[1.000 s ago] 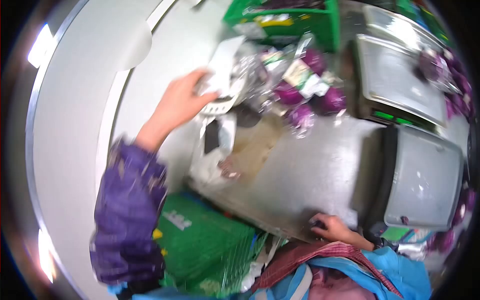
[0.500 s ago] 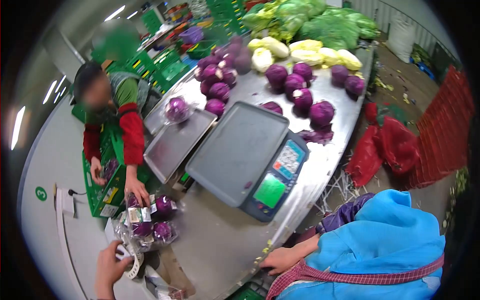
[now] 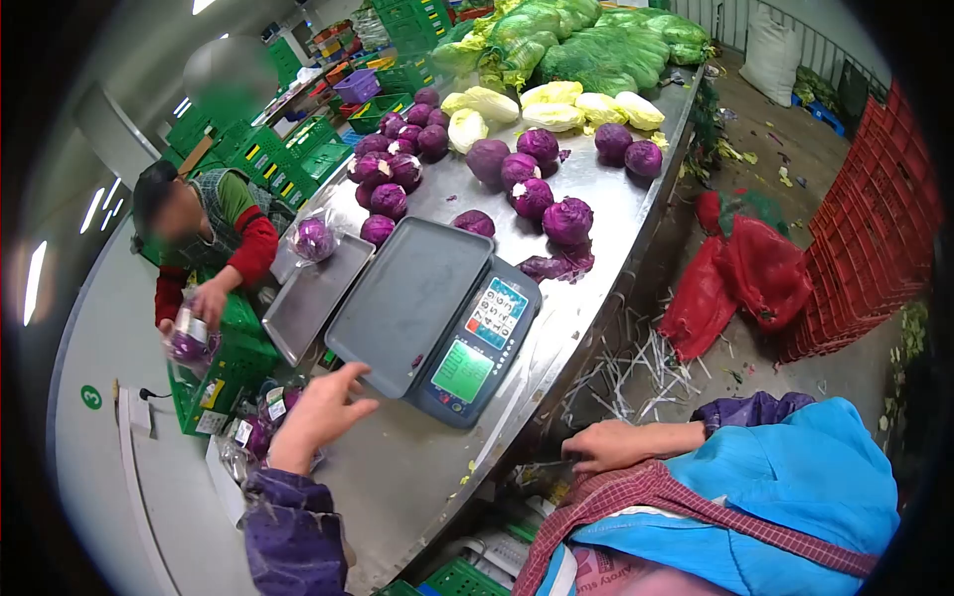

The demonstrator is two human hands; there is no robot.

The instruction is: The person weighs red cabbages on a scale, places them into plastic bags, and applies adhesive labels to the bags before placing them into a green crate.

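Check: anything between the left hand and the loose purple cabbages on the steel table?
Yes: the scale stands between the left hand and the purple cabbages. Nothing visible stands between that hand and the scale.

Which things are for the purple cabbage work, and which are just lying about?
Looks like part of the work:
- purple cabbages on the table
- wrapped cabbage in the co-worker's hands
- scale on the table
- green crate by the co-worker

Seems to be just lying about:
- red net bags on the floor
- white strips on the floor
- white sack at the back
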